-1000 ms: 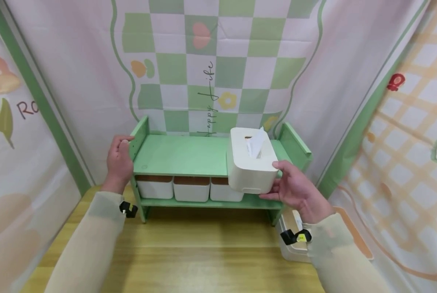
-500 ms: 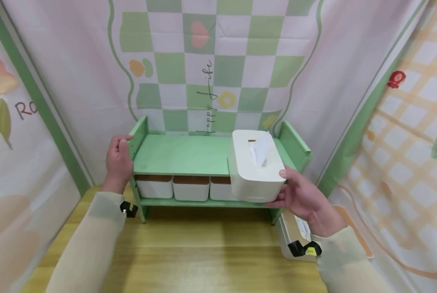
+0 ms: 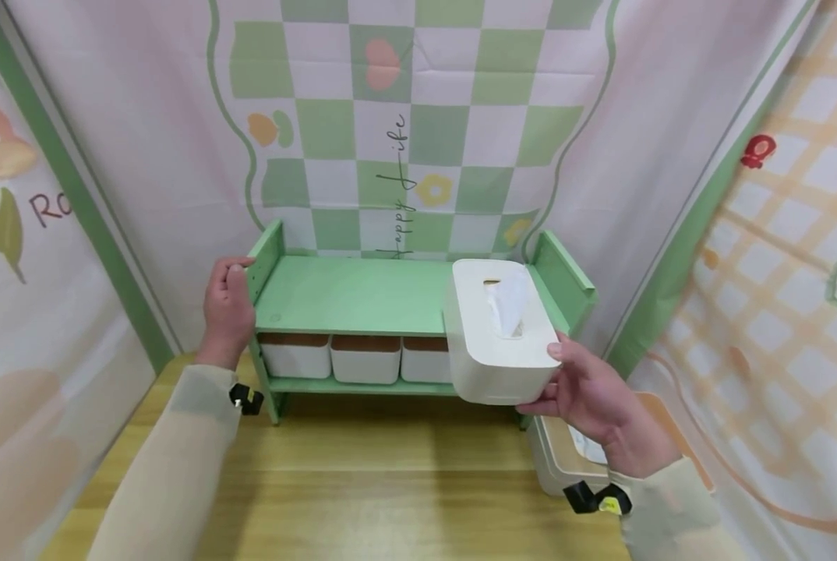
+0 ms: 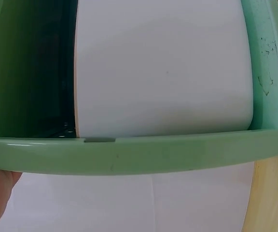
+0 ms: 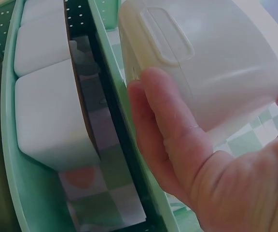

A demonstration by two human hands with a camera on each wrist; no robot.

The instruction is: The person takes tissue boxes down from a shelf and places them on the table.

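The step in hand looks to be a one-handed handling of the tissue box [image 3: 497, 351], with the shelf [image 3: 355, 292] steadied from the other side. The right hand [image 3: 590, 397] holds the box up at the near right part of the shelf, thumb at the lid's near right corner and fingers against the lower side – pinching the box between them. A white tissue [image 3: 508, 308] pokes out of the slot on top. In the head view the box overlaps the near edge of the top board; whether any part of it touches that board, I cannot tell.

The left hand [image 3: 228, 308] is at the left end of the shelf, its fingers curled over the edge of the end panel; how firmly they press cannot be told.

On the lower board stand three white bins [image 3: 365, 362] side by side, the right one partly behind the tissue box. A lidded box [image 3: 555, 460] sits on the right, partly behind the right wrist.

The next move, as I judge it, calls for a steady thumb-and-finger hold and a level box – one hand bears all its weight – with care not to knock the shelf's near edge or its right end panel
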